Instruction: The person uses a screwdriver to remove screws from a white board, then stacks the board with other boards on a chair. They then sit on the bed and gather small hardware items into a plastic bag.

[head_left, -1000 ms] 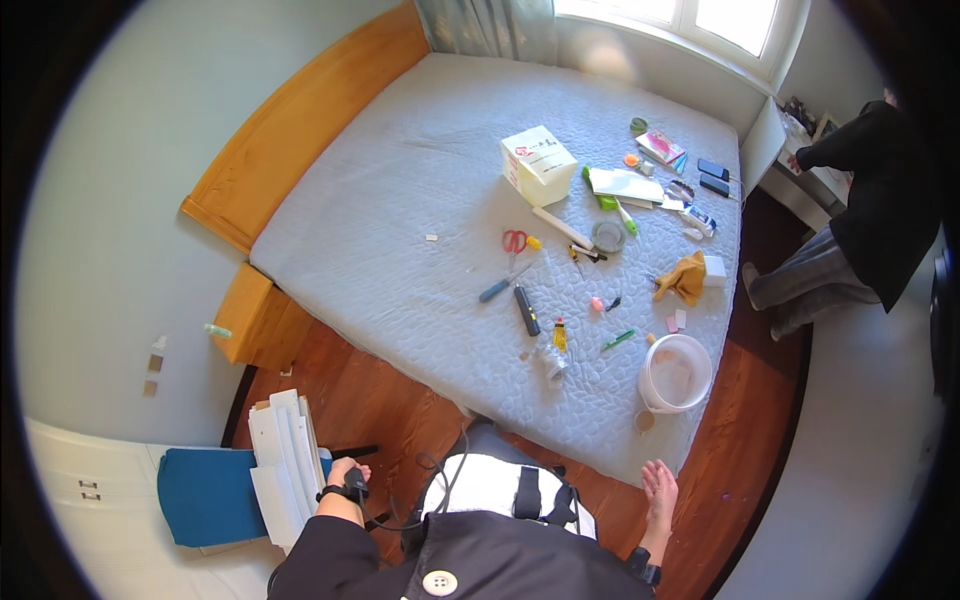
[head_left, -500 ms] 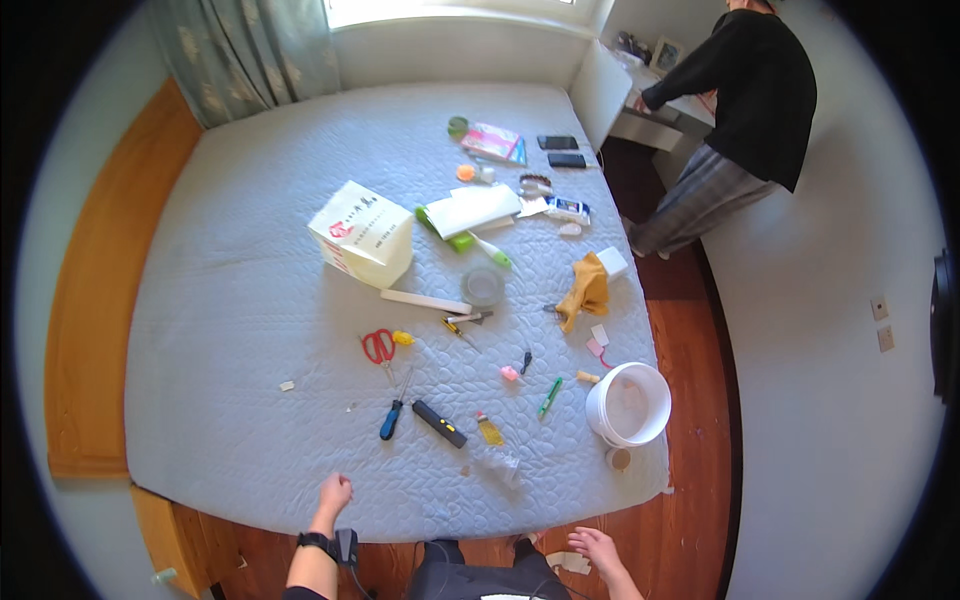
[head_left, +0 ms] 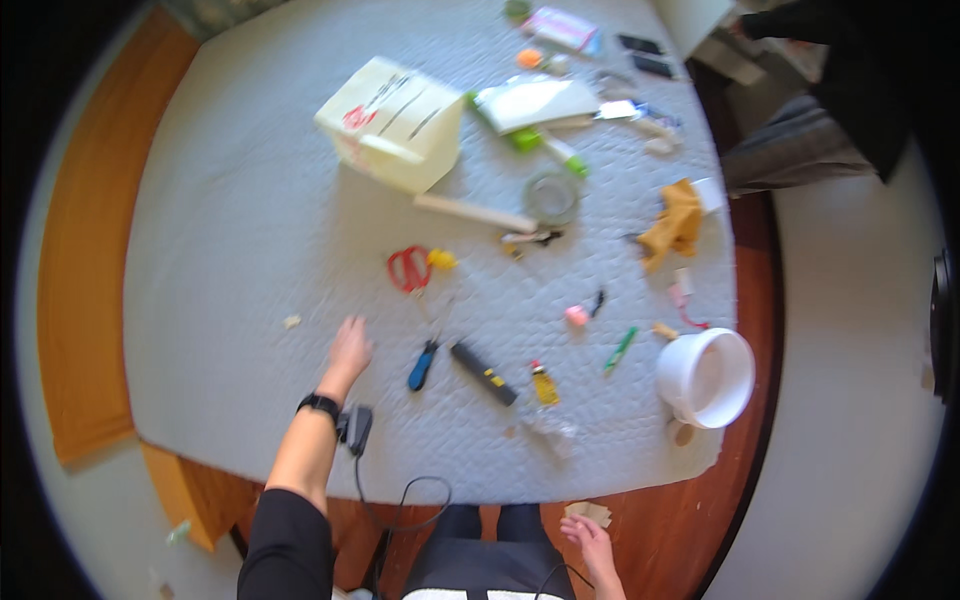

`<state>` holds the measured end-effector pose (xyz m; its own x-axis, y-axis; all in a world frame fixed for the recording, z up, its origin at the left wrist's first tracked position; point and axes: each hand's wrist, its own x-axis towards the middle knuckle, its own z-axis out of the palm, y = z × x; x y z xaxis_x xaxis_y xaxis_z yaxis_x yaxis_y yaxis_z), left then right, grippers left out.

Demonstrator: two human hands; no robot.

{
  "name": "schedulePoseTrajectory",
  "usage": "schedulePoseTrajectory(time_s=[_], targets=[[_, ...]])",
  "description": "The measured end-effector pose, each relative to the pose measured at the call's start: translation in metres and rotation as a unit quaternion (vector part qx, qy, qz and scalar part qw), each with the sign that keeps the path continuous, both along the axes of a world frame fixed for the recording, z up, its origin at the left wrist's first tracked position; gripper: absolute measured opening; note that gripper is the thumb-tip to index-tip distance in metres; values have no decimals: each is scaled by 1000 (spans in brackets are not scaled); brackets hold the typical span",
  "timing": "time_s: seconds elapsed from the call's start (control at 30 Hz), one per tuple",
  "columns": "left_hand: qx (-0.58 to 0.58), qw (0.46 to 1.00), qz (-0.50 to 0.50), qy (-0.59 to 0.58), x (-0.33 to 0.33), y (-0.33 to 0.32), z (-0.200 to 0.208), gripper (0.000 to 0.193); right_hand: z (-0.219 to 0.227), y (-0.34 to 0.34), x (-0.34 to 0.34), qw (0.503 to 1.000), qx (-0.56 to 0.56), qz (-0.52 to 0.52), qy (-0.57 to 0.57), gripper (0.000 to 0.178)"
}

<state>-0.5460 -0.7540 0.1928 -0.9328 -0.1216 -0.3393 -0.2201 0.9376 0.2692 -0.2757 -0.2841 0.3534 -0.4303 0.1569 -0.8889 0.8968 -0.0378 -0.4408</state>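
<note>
My left hand [head_left: 350, 346] reaches out over the bed, smeared by motion, and whether its fingers are curled is unclear. Nearest to it are a blue-handled screwdriver [head_left: 423, 367] and red-handled scissors [head_left: 409, 268] with a small yellow piece [head_left: 441, 259] beside them. My right hand [head_left: 590, 543] hangs low past the bed's near edge, fingers apart, holding nothing. A black stick-shaped device [head_left: 484, 374] lies right of the screwdriver. Further right are a small bottle of yellow liquid [head_left: 544, 384], clear crumpled plastic [head_left: 553, 432] and a green pen-like cutter [head_left: 620, 350].
A pale box-like bag [head_left: 395, 125] stands toward the back, near a white bar [head_left: 475, 213] and a tape roll [head_left: 551, 198]. A white bucket [head_left: 700, 380] sits at the right edge. Another person [head_left: 800, 150] stands beyond the bed's right side. A cable [head_left: 410, 510] trails from my left wrist.
My left hand has moved forward over the bed, toward the scissors and screwdriver. The view has tilted nearer, so the bed's things sit higher. My right hand stays low and open.
</note>
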Motion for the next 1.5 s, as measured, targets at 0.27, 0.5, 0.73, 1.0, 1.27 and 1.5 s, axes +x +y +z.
schedulePoseTrajectory(time_s=[0.27, 0.5, 0.73, 1.0, 1.27, 1.5], targets=[[-31, 985, -117, 124, -88, 1, -27, 53, -25, -27, -32, 999, -31, -10, -9, 34], [-23, 994, -77, 72, -113, -24, -96, 26, -52, -26, -50, 989, 62, -117, 63, 35], [34, 996, 71, -38, -54, -34, -93, 20, -104, 1, -64, 963, 248, -1, 106, 36], [10, 983, 76, 165, -99, 2, -89, 34, -163, -9, -80, 977, -14, -214, -8, 29], [14, 994, 109, -18, -107, -1, -107, 25, -13, -20, -87, 973, 91, -134, 164, 11], [240, 935, 258, -37, -15, 47, -49, 18, -18, -25, -72, 959, 169, -43, 223, 10]])
